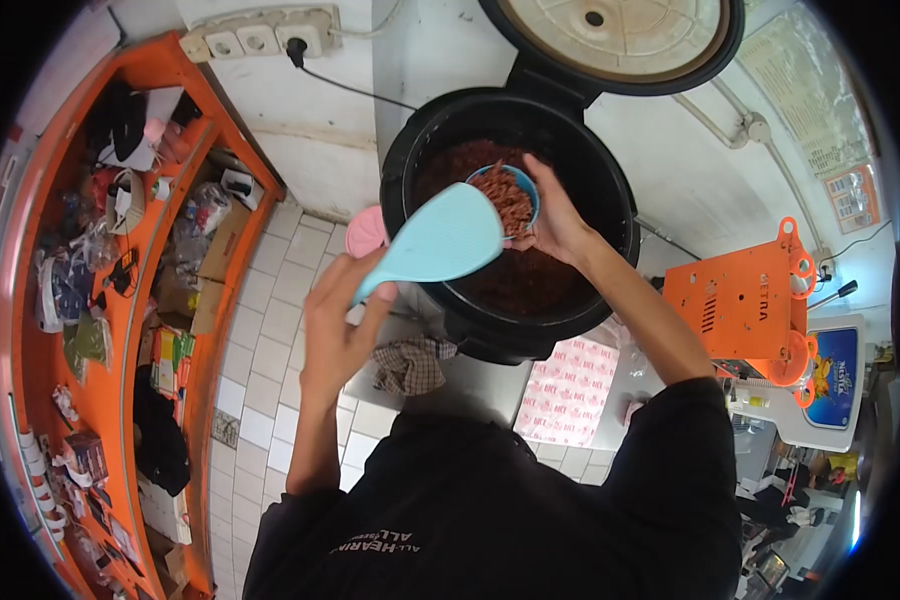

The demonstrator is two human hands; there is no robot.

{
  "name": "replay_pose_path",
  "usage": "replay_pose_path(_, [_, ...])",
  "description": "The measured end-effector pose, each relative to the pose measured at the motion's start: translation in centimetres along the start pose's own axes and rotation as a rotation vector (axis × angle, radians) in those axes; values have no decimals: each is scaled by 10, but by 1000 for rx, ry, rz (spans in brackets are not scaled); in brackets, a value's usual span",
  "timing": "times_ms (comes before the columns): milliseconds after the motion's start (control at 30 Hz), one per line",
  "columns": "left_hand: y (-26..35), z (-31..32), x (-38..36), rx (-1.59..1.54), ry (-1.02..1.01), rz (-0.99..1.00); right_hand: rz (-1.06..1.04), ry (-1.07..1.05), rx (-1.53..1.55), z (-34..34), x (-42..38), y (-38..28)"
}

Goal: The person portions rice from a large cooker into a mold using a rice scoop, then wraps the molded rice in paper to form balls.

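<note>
My left hand [338, 325] is closed around the handle of a light blue rice paddle [445, 238]. The paddle's broad blade is raised over the cooker, beside a small blue bowl [531, 190]. Reddish-brown rice [505, 198] heaps up inside that bowl, which my right hand [558, 218] grips by its right side. Both are above a large black rice cooker [625, 215], standing with its lid [620, 35] swung up. More dark reddish rice [515, 283] lies in the pot. The paddle blade hides part of the pot's left side.
A checked cloth [408, 366] and printed pink-and-white paper [570, 390] lie by the cooker's front. A pink round item [366, 232] is at its left. Orange shelves [120, 300] full of goods stand left; an orange machine [735, 305] is on the right. A power strip [260, 38] hangs on the wall.
</note>
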State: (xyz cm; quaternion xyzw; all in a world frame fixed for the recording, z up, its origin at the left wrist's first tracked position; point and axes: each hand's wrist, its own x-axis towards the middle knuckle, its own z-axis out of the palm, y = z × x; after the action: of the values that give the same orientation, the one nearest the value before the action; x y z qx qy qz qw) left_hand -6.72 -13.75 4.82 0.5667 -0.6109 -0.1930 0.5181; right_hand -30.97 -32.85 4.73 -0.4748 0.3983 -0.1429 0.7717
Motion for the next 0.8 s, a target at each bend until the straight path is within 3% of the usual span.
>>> replay_pose_path(33, [2,8,10,0,7,21,-58,-22,215,-3,-6,-8])
replay_pose_path(100, [4,25,31,14,-119,272,-190,-27,395,-9,-7,-11])
replay_pose_path(133, [5,32,41,11,-122,296,-256,-39,485,-9,-9,-15])
replay_pose_path(233, [11,48,66,99,-179,472,-330,-41,609,-10,-27,-15])
replay_pose_path(300, [15,56,77,173,-167,480,-366,-60,673,-4,-40,-14])
replay_pose_path(367, [12,60,82,168,-162,516,-382,235,674,13,-52,-14])
replay_pose_path(567, [9,72,87,142,-226,569,-448,192,746,2,-50,12])
replay_pose_path(633, [14,74,88,137,-262,490,-443,271,650,8,-52,18])
replay_pose_path(800, [17,80,99,189,-303,387,-349,246,700,12,-55,21])
